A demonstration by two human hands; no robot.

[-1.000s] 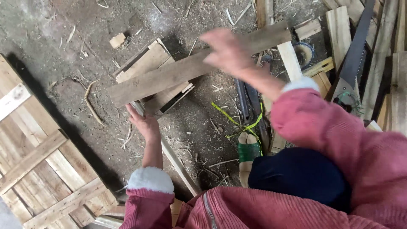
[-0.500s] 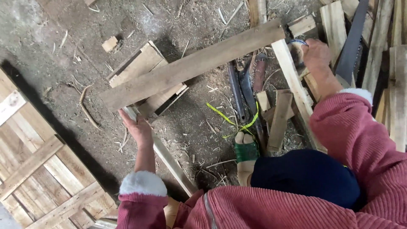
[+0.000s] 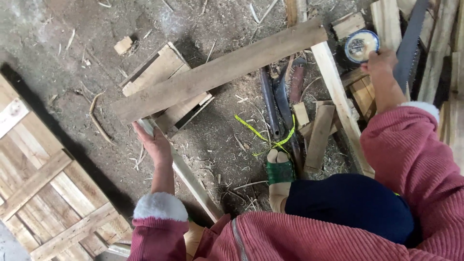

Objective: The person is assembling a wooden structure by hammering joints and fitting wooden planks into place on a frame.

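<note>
Hands: left hand sits at about 7 o'clock from the middle of the view; right hand sits up at 2 o'clock
Left hand state: fingers curl around the thin slat; it has hold of the slat's top end, just under the low end of the long plank
Right hand state: fingers bent, tips touching the small round tin; I cannot tell if it grips the tin or only rests on it
Long plank: its long way runs from 8 o'clock up to 2 o'clock; the low end lies on a little wooden box; the high end rests on a pale upright slat; the left hand is the nearer one to its low end, the right hand is nearer its high end
Thin slat: runs from the left hand down toward 5 o'clock, to the person's lap
Round tin: blue rim, pale inside; what is in it is too small to tell; it lies at 11 o'clock from the right hand, touching it
Saw: just beside the right hand, at 1 o'clock from it, blade pointing up and away
Ground bits: dark metal tools and short wood blocks lie between the hands, under the plank; a foot in a green sandal is near them; a pallet lies well apart at 8 o'clock
</note>
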